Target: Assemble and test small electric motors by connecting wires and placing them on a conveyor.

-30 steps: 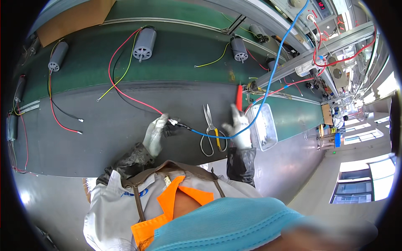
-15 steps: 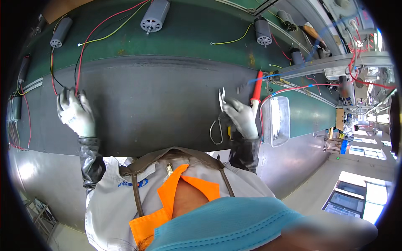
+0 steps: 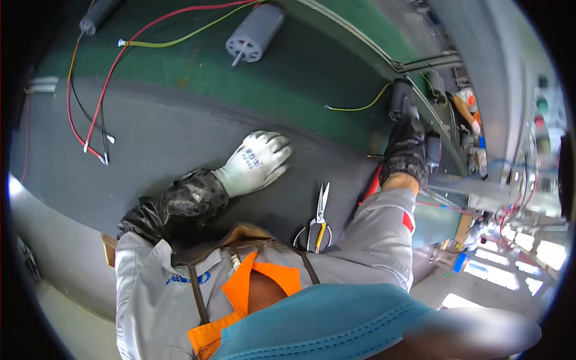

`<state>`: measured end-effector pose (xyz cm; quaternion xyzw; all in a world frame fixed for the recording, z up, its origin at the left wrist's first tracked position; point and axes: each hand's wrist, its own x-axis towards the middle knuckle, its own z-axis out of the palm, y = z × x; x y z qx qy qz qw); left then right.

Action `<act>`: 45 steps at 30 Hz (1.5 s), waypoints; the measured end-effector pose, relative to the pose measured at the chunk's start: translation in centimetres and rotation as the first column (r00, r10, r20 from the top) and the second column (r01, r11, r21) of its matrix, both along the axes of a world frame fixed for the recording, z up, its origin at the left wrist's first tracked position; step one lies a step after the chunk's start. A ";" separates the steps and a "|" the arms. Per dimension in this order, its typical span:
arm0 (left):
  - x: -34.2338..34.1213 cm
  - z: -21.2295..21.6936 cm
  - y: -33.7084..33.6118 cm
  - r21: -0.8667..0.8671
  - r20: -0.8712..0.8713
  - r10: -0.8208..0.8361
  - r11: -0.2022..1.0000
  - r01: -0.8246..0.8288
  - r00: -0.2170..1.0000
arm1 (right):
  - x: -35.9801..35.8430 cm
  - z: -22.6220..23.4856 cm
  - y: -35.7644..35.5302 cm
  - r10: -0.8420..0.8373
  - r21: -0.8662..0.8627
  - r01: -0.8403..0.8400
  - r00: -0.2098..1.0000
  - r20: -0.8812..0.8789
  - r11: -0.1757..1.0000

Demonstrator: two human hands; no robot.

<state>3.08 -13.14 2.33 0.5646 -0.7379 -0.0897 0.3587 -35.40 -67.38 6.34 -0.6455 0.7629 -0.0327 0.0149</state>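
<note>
My left hand (image 3: 257,161), in a white glove, hovers over or rests on the dark mat (image 3: 198,138), fingers loosely spread and holding nothing. Far out to the right, my right hand (image 3: 410,110) reaches to a grey cylindrical motor (image 3: 400,95) with a yellow-green wire. My sleeve hides most of that hand, so its grip does not show. Scissors (image 3: 322,207) lie on the mat between my arms, blades pointing away, beside a slim yellow-handled tool (image 3: 321,235). A red-handled tool (image 3: 372,183) is partly covered by my right arm.
Another grey motor (image 3: 255,35) lies on the green belt (image 3: 198,78), its red wire (image 3: 114,66) running onto the mat at left. A smaller motor (image 3: 89,24) sits far left. A metal rail (image 3: 354,33) borders the belt. Beyond it, a co-worker's arm (image 3: 463,111) shows.
My left hand has left the wire ends and moved right. My right hand has put down the scissors and stretched out to the far-right motor. The view has shifted.
</note>
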 end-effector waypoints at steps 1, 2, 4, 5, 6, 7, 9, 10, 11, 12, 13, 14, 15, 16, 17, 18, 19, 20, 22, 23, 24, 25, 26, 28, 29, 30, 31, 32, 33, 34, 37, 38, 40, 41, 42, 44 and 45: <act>0.3 -0.5 0.9 0.024 -0.006 0.051 0.998 -0.051 0.999 | 5.4 -3.5 1.1 0.046 -0.027 -0.045 0.999 0.027 0.999; 0.6 -0.7 1.0 0.024 -0.006 0.065 0.998 -0.065 0.998 | 9.0 -4.9 3.8 0.056 -0.078 -0.051 0.996 0.063 0.996; 0.9 -0.1 0.6 0.063 -0.007 0.069 0.996 -0.069 0.998 | 13.4 -2.4 10.7 0.138 -0.059 -0.141 0.989 -0.056 0.988; 0.8 0.1 0.5 0.070 0.010 0.040 0.997 -0.041 0.999 | 14.5 -1.3 13.7 0.187 -0.061 -0.198 0.970 -0.157 0.978; 1.0 -0.2 0.4 0.050 0.010 0.053 0.997 -0.054 0.999 | 16.0 -1.4 15.2 0.212 -0.129 -0.230 0.967 -0.142 0.965; 0.9 -0.4 0.6 0.056 0.001 0.049 0.997 -0.049 0.999 | 15.8 -2.1 15.3 0.209 -0.122 -0.227 0.966 -0.150 0.966; 1.0 -0.5 0.3 0.028 -0.026 0.051 0.998 -0.050 0.998 | 14.6 -3.0 14.8 0.212 -0.243 -0.229 0.973 -0.093 0.943; 1.0 -0.6 0.0 0.024 -0.026 0.047 0.999 -0.047 0.999 | 13.7 -2.8 14.4 0.226 -0.272 -0.214 0.974 0.014 0.938; 1.0 -0.5 0.0 0.033 -0.036 0.045 0.999 -0.043 0.998 | 12.4 -3.8 13.1 0.183 -0.313 -0.140 0.977 0.111 0.939; 0.9 -0.5 0.0 0.037 -0.046 0.032 0.999 -0.030 0.998 | 9.9 -5.0 11.1 0.140 -0.268 -0.054 0.939 0.314 0.962; 0.6 -0.6 0.1 0.035 -0.049 0.021 0.999 -0.019 0.999 | 7.4 -5.7 9.4 0.084 -0.205 0.024 0.863 0.499 0.978; 0.5 -0.8 0.1 0.040 -0.047 0.018 0.999 -0.016 0.999 | 5.9 -5.8 8.2 0.080 -0.206 0.028 0.863 0.499 0.978; 0.5 -0.9 0.2 0.042 -0.047 0.022 0.999 -0.020 0.999 | 5.0 -5.6 7.1 0.118 -0.107 -0.062 0.747 0.654 0.992; 0.7 -1.0 0.2 0.039 -0.046 0.020 0.999 -0.018 0.999 | 4.7 -5.6 6.6 0.123 -0.027 -0.166 0.601 0.790 0.986; 0.6 -1.1 0.3 0.063 -0.034 0.032 0.998 -0.030 0.999 | 5.0 -5.9 7.2 0.117 -0.022 -0.162 0.601 0.791 0.987; 0.4 -1.0 0.5 0.092 -0.020 0.047 0.995 -0.045 0.999 | 5.9 -6.3 8.3 0.083 -0.001 -0.173 0.467 0.880 0.985; 0.2 -1.1 0.7 0.100 -0.018 0.046 0.994 -0.044 0.999 | 6.8 -7.0 9.7 0.043 0.018 -0.185 0.321 0.946 0.983; 0.1 -0.9 0.6 0.099 -0.014 0.048 0.994 -0.046 0.999 | 8.0 -7.3 10.8 0.153 -0.101 -0.160 0.358 0.921 0.982; 0.0 -0.8 0.2 0.092 -0.007 0.025 0.995 -0.024 1.000 | 10.6 -8.6 11.0 0.362 -0.370 -0.118 0.607 0.707 0.921; -0.1 -0.8 0.0 0.077 0.008 0.024 0.997 -0.024 1.000 | 11.6 -8.8 11.6 0.404 -0.501 -0.136 0.782 0.475 0.854; 0.0 -1.1 0.2 0.082 0.029 0.046 0.995 -0.048 0.999 | 14.9 -8.9 13.8 0.263 -0.452 -0.058 0.876 0.405 0.890; -0.1 -1.3 0.3 0.089 0.036 0.040 0.995 -0.043 0.999 | 18.2 -7.8 16.0 0.114 -0.416 0.030 0.942 0.317 0.909; -0.1 -1.5 0.2 0.082 0.030 0.046 0.995 -0.049 0.998 | 19.8 -6.8 17.5 0.045 -0.365 0.077 0.948 0.315 0.928; -0.1 -1.3 0.1 0.069 0.024 0.032 0.997 -0.034 0.999 | 20.3 -5.8 18.0 0.012 -0.325 0.085 0.958 0.287 0.942; -0.2 -1.0 0.0 0.085 0.033 0.036 0.996 -0.039 0.999 | 20.3 -5.5 18.0 -0.006 -0.281 0.079 0.968 0.251 0.956; -0.3 -0.9 -0.1 0.100 0.041 0.039 0.994 -0.043 0.998 | 20.4 -5.5 17.9 -0.034 -0.288 0.102 0.973 0.230 0.952; -0.5 -1.0 -0.1 0.098 0.038 0.024 0.995 -0.028 0.999 | 19.9 -5.9 18.5 -0.048 -0.291 0.115 0.973 0.227 0.950; -0.5 -1.0 -0.2 0.085 0.040 0.036 0.996 -0.039 0.999 | 19.9 -6.4 18.9 -0.009 -0.342 0.107 0.960 0.278 0.934; -0.6 -1.2 0.0 0.074 0.045 0.048 0.996 -0.052 0.998 | 20.5 -6.7 20.2 0.034 -0.390 0.102 0.944 0.328 0.915; -0.6 -1.2 0.1 0.083 0.048 0.054 0.995 -0.058 0.997 | 20.8 -6.5 21.4 0.026 -0.297 0.082 0.940 0.341 0.951; -0.6 -1.2 0.2 0.064 0.026 0.071 0.995 -0.073 0.997 | 21.5 -6.9 25.4 0.073 -0.349 0.137 0.848 0.525 0.927; -0.8 -1.2 -0.1 0.066 0.024 0.062 0.996 -0.063 0.998 | 21.2 -7.1 26.5 0.084 -0.379 0.149 0.842 0.533 0.913; -1.2 -1.1 -0.5 0.048 0.045 0.046 0.998 -0.049 0.998 | 20.6 -7.8 28.8 0.110 -0.367 0.176 0.761 0.640 0.913; -1.3 -1.1 -0.4 0.038 0.065 0.078 0.996 -0.080 0.995 | 20.6 -8.1 29.8 0.130 -0.329 0.179 0.671 0.730 0.927; -1.1 -1.1 -0.1 0.055 0.076 0.090 0.994 -0.094 0.993 | 21.9 -7.2 31.5 0.131 -0.238 0.184 0.456 0.880 0.954; -1.2 -1.8 -0.3 0.032 0.060 0.085 0.996 -0.087 0.995 | 22.6 -4.7 33.2 0.123 -0.139 0.133 0.117 0.985 0.981; -1.2 -2.1 -0.3 0.014 0.042 0.095 0.995 -0.095 0.995 | 21.8 -4.2 33.1 0.053 -0.051 0.079 -0.027 0.998 0.996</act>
